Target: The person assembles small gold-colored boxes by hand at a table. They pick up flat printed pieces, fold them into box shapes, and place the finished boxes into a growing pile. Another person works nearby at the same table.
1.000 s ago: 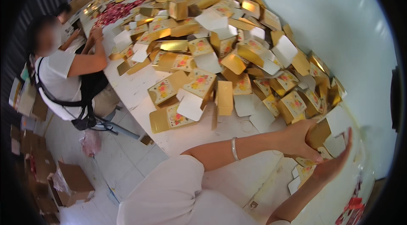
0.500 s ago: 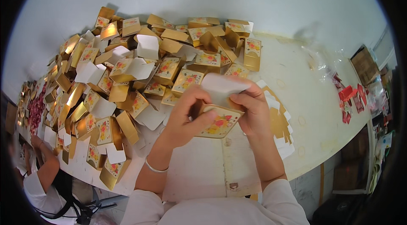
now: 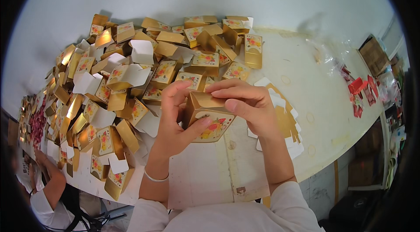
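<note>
A small gold carton box (image 3: 216,129) with a floral front is held above the near part of the table, tilted toward me. My left hand (image 3: 169,128) is closed around its left side, with the thumb on the printed front. Over the top, the fingers of my right hand (image 3: 253,108) lie along the gold lid flap, and the right thumb rests near its front edge. The lid is folded over the box's opening, so the inside is hidden. Just right of my right hand lies a stack of flat, unfolded gold-and-white cartons (image 3: 286,122).
A heap of gold floral boxes (image 3: 162,71), many with white flaps raised, covers the table's left and back. Red packets (image 3: 358,87) and clear plastic lie at the far right. At the lower left sits another person (image 3: 53,184), beside a dark red pile (image 3: 37,120).
The white inner flap that stood up has been folded down, showing its gold outside. My right hand has shifted left, from the flap's edge to over the box top.
</note>
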